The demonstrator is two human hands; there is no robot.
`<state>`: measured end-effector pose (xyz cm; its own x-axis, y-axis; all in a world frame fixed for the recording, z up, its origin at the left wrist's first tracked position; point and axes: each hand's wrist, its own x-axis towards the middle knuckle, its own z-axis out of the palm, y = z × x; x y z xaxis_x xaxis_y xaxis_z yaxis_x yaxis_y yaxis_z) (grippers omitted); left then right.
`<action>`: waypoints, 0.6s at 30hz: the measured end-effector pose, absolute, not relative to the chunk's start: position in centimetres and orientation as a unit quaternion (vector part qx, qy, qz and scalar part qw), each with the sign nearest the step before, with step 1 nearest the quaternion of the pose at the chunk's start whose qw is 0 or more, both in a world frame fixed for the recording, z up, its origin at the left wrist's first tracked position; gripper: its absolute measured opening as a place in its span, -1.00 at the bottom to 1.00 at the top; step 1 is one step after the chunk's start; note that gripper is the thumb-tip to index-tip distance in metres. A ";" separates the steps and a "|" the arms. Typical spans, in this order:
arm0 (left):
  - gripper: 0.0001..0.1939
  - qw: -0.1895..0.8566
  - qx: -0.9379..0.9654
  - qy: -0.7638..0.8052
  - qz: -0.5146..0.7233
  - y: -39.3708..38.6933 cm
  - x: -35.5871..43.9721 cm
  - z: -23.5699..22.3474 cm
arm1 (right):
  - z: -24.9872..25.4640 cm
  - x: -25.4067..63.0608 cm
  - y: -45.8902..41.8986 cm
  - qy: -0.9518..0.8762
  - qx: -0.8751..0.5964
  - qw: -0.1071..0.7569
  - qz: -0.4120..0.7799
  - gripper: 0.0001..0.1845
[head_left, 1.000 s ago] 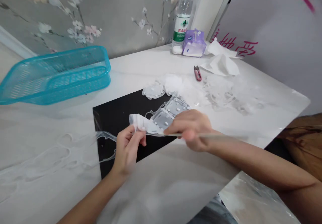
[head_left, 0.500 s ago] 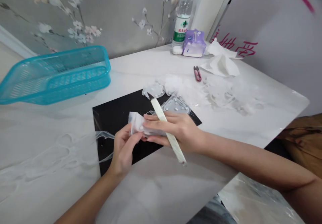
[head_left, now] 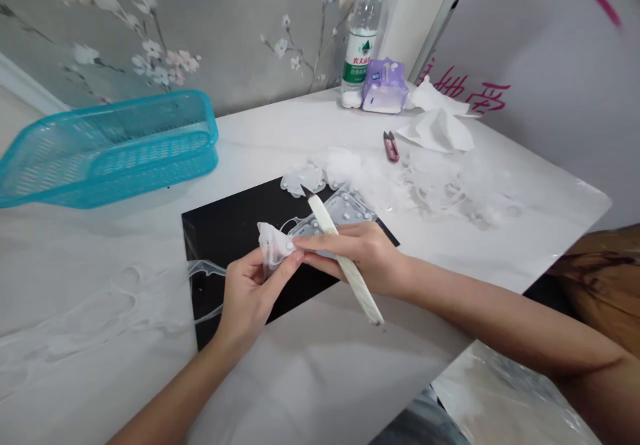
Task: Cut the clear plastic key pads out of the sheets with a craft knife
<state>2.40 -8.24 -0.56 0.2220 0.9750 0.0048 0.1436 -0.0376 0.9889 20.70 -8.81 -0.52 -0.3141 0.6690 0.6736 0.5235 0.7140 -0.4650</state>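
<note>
My left hand is closed on a soft, translucent white piece, perhaps silicone, pinched between thumb and fingers. The thumb and fingertips of my right hand meet the right side of that piece, by a small round white knob. Tucked in the same hand is a craft knife with a pale handle, its dark blade pointing up and away. Beneath both hands lies a black mat. On it are a studded translucent piece, partly hidden by my right hand, and a scalloped piece.
A blue plastic basket stands at the left. Translucent scrap webbing spreads left of the mat, and more white scraps lie right. Small red snips, tissues, a purple tissue pack and a bottle are farther back.
The held piece has been bent or turned in my fingers, and more of the studded piece behind now shows. My right hand and the knife have shifted slightly right.
</note>
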 end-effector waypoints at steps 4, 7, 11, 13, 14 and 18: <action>-0.83 0.512 0.597 0.468 0.403 -8.2 2.4 -0.4 | 0.2 20.8 -8.5 -0.743 -0.360 0.482 0.292 -0.78; -0.81 0.518 0.595 0.467 0.399 -8.2 2.6 -0.2 | 0.9 21.0 -8.0 -0.701 -0.355 0.445 0.429 -0.77; -0.80 0.537 0.596 0.454 0.388 -8.1 2.7 -0.1 | 0.8 21.1 -7.9 -0.730 -0.345 0.448 0.383 -0.81; -0.80 0.552 0.589 0.448 0.385 -8.1 2.6 -0.2 | 0.5 21.1 -8.1 -0.784 -0.354 0.438 0.261 -0.82; -0.81 0.555 0.587 0.446 0.385 -8.0 2.6 -0.3 | 0.4 21.1 -8.3 -0.805 -0.365 0.422 0.201 -0.80; -0.85 0.533 0.613 0.439 0.385 -7.9 2.3 -0.5 | 0.8 21.4 -8.1 -0.777 -0.444 0.437 0.089 -0.82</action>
